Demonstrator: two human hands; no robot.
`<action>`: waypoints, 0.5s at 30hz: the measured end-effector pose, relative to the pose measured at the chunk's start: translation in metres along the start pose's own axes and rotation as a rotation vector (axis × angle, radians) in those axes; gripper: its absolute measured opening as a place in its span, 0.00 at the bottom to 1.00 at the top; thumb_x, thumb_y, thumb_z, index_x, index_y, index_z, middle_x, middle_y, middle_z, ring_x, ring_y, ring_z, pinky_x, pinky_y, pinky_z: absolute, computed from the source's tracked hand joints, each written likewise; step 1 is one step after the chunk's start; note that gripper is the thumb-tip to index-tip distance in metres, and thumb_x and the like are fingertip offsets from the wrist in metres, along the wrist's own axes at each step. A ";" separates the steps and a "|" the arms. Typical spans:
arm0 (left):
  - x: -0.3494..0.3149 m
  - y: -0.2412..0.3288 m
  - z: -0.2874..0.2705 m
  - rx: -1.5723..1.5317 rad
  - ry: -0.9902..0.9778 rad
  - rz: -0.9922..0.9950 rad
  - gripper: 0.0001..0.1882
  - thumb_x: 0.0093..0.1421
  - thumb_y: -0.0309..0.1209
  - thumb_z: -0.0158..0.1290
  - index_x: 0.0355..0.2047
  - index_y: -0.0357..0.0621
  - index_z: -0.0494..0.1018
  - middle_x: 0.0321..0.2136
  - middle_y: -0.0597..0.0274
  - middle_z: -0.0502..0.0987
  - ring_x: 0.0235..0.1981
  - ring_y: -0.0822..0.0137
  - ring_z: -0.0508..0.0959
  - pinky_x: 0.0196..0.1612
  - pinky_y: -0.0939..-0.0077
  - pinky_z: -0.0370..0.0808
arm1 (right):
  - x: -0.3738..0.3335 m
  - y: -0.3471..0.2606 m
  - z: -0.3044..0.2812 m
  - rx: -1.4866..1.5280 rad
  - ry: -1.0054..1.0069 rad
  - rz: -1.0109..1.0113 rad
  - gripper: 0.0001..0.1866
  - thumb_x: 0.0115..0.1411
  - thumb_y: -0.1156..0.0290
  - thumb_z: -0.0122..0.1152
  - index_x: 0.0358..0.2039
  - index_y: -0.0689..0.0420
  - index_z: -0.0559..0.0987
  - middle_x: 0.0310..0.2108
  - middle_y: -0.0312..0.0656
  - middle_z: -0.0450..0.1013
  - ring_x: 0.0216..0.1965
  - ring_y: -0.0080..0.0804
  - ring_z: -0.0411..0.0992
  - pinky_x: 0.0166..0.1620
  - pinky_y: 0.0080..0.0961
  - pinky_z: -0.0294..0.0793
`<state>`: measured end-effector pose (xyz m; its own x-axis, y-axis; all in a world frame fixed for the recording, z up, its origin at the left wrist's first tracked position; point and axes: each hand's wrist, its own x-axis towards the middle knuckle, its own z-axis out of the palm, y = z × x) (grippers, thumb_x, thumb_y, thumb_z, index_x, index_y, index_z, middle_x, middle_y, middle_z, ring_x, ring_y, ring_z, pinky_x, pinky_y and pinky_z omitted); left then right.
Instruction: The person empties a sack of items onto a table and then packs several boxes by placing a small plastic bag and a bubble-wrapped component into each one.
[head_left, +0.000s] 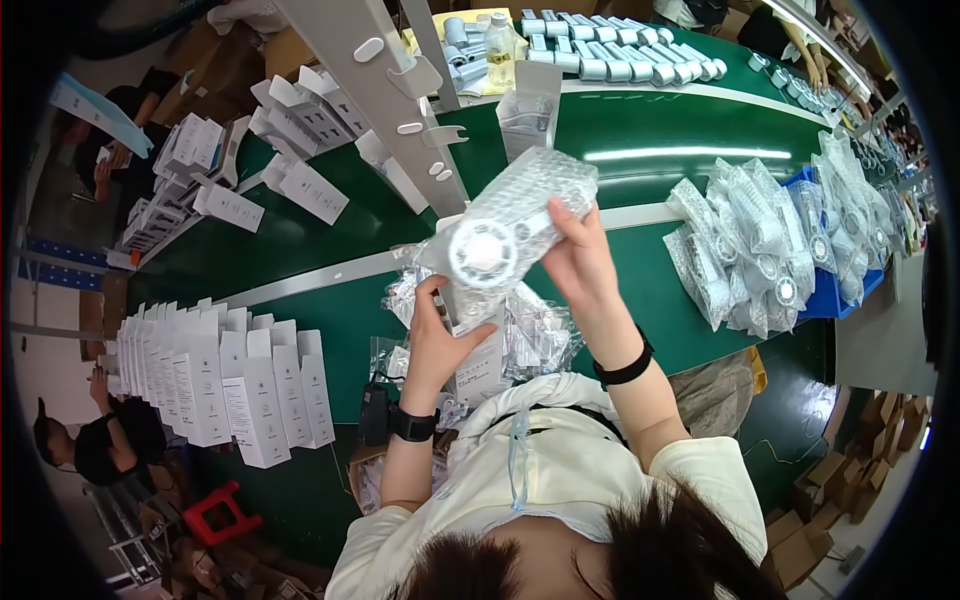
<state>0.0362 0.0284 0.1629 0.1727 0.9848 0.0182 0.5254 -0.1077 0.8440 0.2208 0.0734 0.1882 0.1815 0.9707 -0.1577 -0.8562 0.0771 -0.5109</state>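
A bubble-wrapped device (485, 250) with a round white ringed end hangs tilted in front of me. My right hand (582, 262) is closed on its right side, the thumb pressed on the clear wrap. Below it, my left hand (440, 335) is wrapped around the upper part of a narrow white box (482, 362), thumb in front. The device's round end is directly over the box's top; whether it has entered the box I cannot tell. Small clear bags (540, 340) lie on the table around the box.
Upright white boxes (205, 385) stand in rows at the left. Bubble-wrapped devices (750, 235) pile up at the right by a blue bin (825, 295). A metal post (385, 100) rises ahead. Grey devices (625, 50) and a bottle (500, 50) occupy the far table.
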 end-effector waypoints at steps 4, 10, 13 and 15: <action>-0.003 0.000 0.011 -0.068 0.157 -0.012 0.42 0.33 0.27 0.67 0.45 0.43 0.50 0.47 0.45 0.61 0.46 0.57 0.68 0.46 0.66 0.67 | -0.002 0.031 0.009 -0.631 0.096 -0.464 0.25 0.47 0.74 0.62 0.46 0.59 0.65 0.43 0.44 0.64 0.44 0.41 0.64 0.49 0.32 0.63; 0.010 -0.025 0.024 -0.010 0.321 0.460 0.42 0.35 0.27 0.67 0.43 0.44 0.48 0.48 0.41 0.58 0.48 0.49 0.64 0.46 0.62 0.64 | -0.013 0.014 -0.002 -1.485 -0.469 -0.752 0.27 0.43 0.70 0.65 0.45 0.60 0.68 0.45 0.45 0.61 0.43 0.44 0.62 0.47 0.33 0.62; 0.019 -0.039 0.025 -0.077 0.326 0.582 0.41 0.36 0.27 0.66 0.43 0.45 0.46 0.49 0.40 0.57 0.47 0.47 0.64 0.47 0.62 0.63 | -0.008 0.003 -0.022 -1.552 -0.695 -0.910 0.28 0.41 0.68 0.65 0.45 0.59 0.69 0.44 0.46 0.62 0.43 0.45 0.61 0.47 0.33 0.62; 0.007 -0.058 0.025 -0.206 0.363 0.422 0.37 0.37 0.27 0.65 0.40 0.44 0.50 0.47 0.42 0.60 0.47 0.49 0.65 0.47 0.63 0.63 | -0.013 0.018 -0.074 -1.579 -0.493 -0.608 0.30 0.41 0.64 0.65 0.46 0.56 0.69 0.42 0.45 0.64 0.45 0.43 0.60 0.47 0.33 0.61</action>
<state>0.0280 0.0380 0.1001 0.0168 0.8502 0.5262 0.2944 -0.5072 0.8100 0.2392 0.0457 0.1181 -0.1374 0.8859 0.4431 0.5692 0.4367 -0.6966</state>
